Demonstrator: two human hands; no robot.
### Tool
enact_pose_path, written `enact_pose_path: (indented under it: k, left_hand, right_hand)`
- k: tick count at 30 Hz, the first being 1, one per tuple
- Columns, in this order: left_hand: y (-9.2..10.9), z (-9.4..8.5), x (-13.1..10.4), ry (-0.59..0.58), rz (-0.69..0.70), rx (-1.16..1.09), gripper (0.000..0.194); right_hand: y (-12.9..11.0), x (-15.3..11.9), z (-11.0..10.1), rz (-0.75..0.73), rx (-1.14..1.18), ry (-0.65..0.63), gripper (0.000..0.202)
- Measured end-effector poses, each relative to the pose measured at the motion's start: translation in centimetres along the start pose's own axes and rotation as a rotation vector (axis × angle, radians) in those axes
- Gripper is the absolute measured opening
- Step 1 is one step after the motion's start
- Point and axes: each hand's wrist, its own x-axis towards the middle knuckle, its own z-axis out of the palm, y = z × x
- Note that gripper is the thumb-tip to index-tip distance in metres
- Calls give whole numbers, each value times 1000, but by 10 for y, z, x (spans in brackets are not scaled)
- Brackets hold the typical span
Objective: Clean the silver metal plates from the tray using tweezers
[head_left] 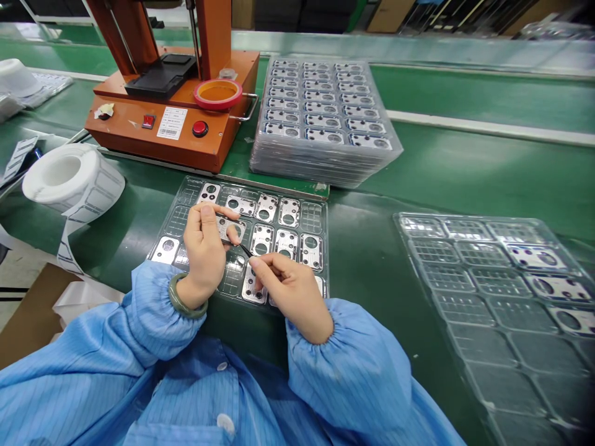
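My left hand, with a green bangle at its wrist, has its fingers around a silver metal plate with a round hole. Whether the plate is lifted off the tray cannot be told. In my right hand are thin black tweezers, pinched between thumb and fingers. Their tip meets the left fingertips, and its very end is hidden. Under both hands lies a clear plastic tray with several similar plates, among them an upright plate at the right. Some plates are partly covered by the hands.
An orange press stands behind the tray, a roll of red tape on its base. Beside it is a stack of filled trays. A label roll lies left. Another clear tray at right holds several plates.
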Motion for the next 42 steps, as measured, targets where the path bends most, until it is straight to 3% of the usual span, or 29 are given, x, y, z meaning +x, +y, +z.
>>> enact_pose_path:
  k: [4, 9, 17, 20, 24, 27, 30, 33, 37, 42]
  left_hand:
    - [-1, 0, 1, -6, -5, -1, 30]
    - [-1, -1, 1, -12, -10, 1, 30]
    - [2, 1, -1, -11, 19, -18, 30]
    - [4, 1, -1, -19, 20, -40, 29]
    - [4, 0, -1, -32, -8, -51, 28]
    - [4, 0, -2, -43, -4, -45, 28]
    - [4, 1, -3, -54, 9, -45, 27]
    - [3, 1, -4, -64, 28, -28, 27]
    - [3, 1, -5, -75, 30, -4, 28]
    - [2, 1, -6, -85, 23, 14, 28]
  right_hand:
    - [1, -2, 1, -59, -81, 36, 28]
    - [-1, -1, 1, -28, -40, 17, 28]
    - [4, 7, -6, 230, 438, -286, 38]
    - [4, 8, -7, 257, 495, -329, 44]
    - [3, 6, -5, 218, 395, -290, 50]
    - [2, 1, -3, 80, 145, -179, 50]
    - [2, -2, 0, -56, -117, -88, 40]
    - [3, -2, 1, -64, -207, -79, 34]
    - [4, 1, -2, -36, -146, -193, 37]
    - [7, 4, -7, 70, 155, -431, 38]
